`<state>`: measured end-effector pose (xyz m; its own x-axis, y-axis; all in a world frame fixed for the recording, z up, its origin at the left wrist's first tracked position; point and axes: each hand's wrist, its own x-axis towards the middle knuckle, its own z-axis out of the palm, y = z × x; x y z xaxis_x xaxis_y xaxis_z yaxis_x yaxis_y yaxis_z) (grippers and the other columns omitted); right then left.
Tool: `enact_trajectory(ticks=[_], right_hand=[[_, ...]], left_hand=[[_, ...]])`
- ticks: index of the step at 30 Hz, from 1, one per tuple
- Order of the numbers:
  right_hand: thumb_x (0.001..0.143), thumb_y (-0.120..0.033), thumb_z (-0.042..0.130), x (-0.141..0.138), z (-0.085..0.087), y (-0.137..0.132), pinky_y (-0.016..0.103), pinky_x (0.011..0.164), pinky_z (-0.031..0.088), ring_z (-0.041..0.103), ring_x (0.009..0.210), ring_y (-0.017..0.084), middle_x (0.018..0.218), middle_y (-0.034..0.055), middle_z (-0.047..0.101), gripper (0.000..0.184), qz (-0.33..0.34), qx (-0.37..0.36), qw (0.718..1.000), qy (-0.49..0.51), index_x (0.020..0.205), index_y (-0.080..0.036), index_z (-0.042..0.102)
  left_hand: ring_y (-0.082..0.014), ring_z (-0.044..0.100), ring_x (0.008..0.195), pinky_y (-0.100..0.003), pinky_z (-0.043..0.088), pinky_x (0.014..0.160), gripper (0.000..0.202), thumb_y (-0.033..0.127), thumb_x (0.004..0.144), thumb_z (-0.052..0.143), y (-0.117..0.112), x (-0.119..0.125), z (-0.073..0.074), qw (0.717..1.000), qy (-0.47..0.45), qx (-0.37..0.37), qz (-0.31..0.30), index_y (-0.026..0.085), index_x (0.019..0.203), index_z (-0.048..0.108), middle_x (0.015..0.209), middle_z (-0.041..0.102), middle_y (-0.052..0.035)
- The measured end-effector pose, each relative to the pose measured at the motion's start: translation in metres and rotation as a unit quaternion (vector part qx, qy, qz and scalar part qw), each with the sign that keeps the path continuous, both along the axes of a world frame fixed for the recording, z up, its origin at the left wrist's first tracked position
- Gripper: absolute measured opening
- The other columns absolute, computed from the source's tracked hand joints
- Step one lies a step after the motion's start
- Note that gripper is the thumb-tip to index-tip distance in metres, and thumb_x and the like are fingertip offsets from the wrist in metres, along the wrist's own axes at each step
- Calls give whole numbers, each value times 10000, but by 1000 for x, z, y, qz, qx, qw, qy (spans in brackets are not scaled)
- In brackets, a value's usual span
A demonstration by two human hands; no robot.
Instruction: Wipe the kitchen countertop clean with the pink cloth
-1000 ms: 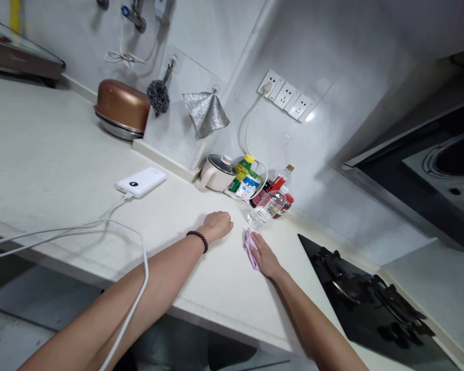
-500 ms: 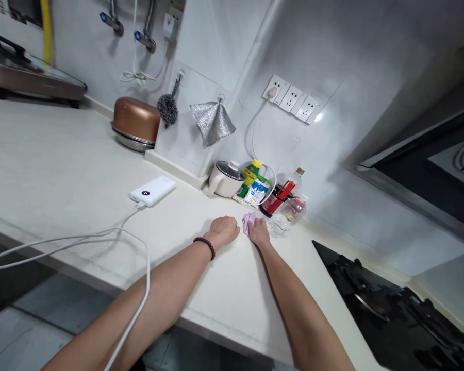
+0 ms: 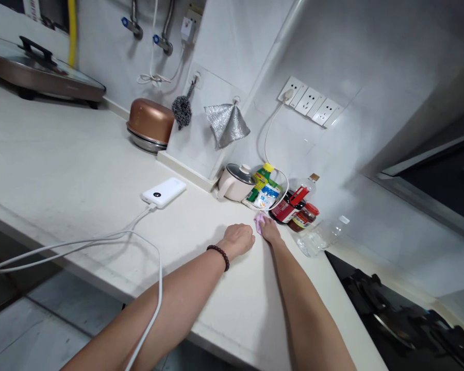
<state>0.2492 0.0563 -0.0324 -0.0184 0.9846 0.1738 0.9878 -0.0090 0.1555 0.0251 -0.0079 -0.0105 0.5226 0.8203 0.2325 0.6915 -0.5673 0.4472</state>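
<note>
My right hand (image 3: 271, 230) presses a small pale purple cloth (image 3: 259, 222) onto the white countertop (image 3: 232, 304), its fingers closed on it. Beside it, my left hand (image 3: 238, 239) rests on the counter as a closed fist, with a dark beaded bracelet (image 3: 219, 254) at the wrist. Just beyond the cloth are a seasoning packet (image 3: 268, 195) and a dark jar with a red label (image 3: 286, 208). Right of these stands a red-lidded jar (image 3: 304, 217). A clear plastic bottle (image 3: 320, 237) lies tilted near the cooktop, apart from both hands.
A cream lidded pot (image 3: 236, 184) and a yellow-capped green bottle (image 3: 263, 178) stand against the wall. A white power bank (image 3: 164, 192) has a cable (image 3: 159, 273) looping over my left forearm. At right is a black gas cooktop (image 3: 371, 304); a copper-coloured pot (image 3: 151, 121) sits farther left.
The clear bottle has shifted right, away from the jars and toward the cooktop, uncovering the red-lidded jar. My right hand stays on the cloth; the whole view has swung slightly left.
</note>
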Motion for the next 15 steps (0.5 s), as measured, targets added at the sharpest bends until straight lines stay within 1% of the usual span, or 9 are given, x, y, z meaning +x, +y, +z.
enact_trajectory(ticks=[2, 5, 6, 8, 10, 11, 13, 15], right_hand=[[1010, -448, 362, -18, -7, 11, 444, 1197, 259, 368, 1454, 291, 1582, 121, 431, 549, 18, -17, 1000, 9, 1468, -189, 518], [974, -449, 468, -39, -19, 21, 362, 1230, 201, 287, 1503, 256, 1620, 64, 388, 530, 65, -46, 997, 16, 1439, -213, 561], [973, -446, 473, -42, -21, 21, 341, 1235, 189, 268, 1512, 244, 1629, 63, 371, 546, 77, -50, 995, 25, 1458, -205, 543], [1003, -453, 399, -37, -25, 16, 339, 1239, 185, 256, 1519, 229, 1636, 90, 352, 600, 81, -43, 994, 54, 1528, -166, 446], [1030, -472, 287, -19, -25, 6, 370, 1236, 212, 275, 1512, 227, 1623, 119, 367, 639, 56, -19, 995, 82, 1566, -134, 367], [1034, -478, 254, -5, -25, -2, 386, 1233, 225, 288, 1507, 230, 1612, 122, 385, 640, 41, -7, 995, 87, 1560, -135, 377], [1031, -467, 253, 27, -24, -22, 408, 1231, 238, 311, 1496, 245, 1585, 129, 429, 613, 23, 1, 996, 83, 1500, -142, 478], [1024, -426, 269, 63, -25, -46, 430, 1227, 252, 346, 1476, 265, 1548, 143, 479, 572, 19, 7, 998, 67, 1409, -143, 583]], left_hand=[[-286, 723, 1054, -371, 550, 917, 388, 333, 963, 434, 1, -1, 0, 1000, -6, 9, 12, 143, 1096, 745, 1023, 769, -175], [-285, 720, 1061, -361, 547, 910, 391, 310, 965, 435, 4, -3, 0, 999, -5, 28, 22, 121, 1166, 711, 1046, 764, -177], [-285, 722, 1056, -362, 548, 901, 389, 305, 966, 426, 5, -4, 0, 999, -3, 30, 23, 126, 1155, 716, 1054, 764, -174], [-283, 724, 1046, -360, 547, 890, 399, 313, 974, 399, 6, -7, 1, 999, 3, 23, 30, 150, 1090, 744, 1054, 766, -166], [-279, 724, 1045, -355, 542, 889, 416, 332, 975, 388, 6, -10, 2, 999, 8, 9, 43, 168, 1033, 766, 1042, 770, -164], [-278, 723, 1048, -352, 539, 891, 420, 340, 971, 391, 6, -11, 3, 999, 11, 2, 48, 171, 1025, 771, 1041, 769, -167], [-275, 719, 1056, -347, 534, 893, 420, 349, 963, 400, 6, -14, 4, 999, 15, -9, 50, 171, 1032, 774, 1050, 767, -172], [-268, 717, 1058, -338, 531, 890, 419, 350, 960, 404, 5, -15, 6, 999, 16, -17, 47, 170, 1046, 772, 1053, 766, -173]])
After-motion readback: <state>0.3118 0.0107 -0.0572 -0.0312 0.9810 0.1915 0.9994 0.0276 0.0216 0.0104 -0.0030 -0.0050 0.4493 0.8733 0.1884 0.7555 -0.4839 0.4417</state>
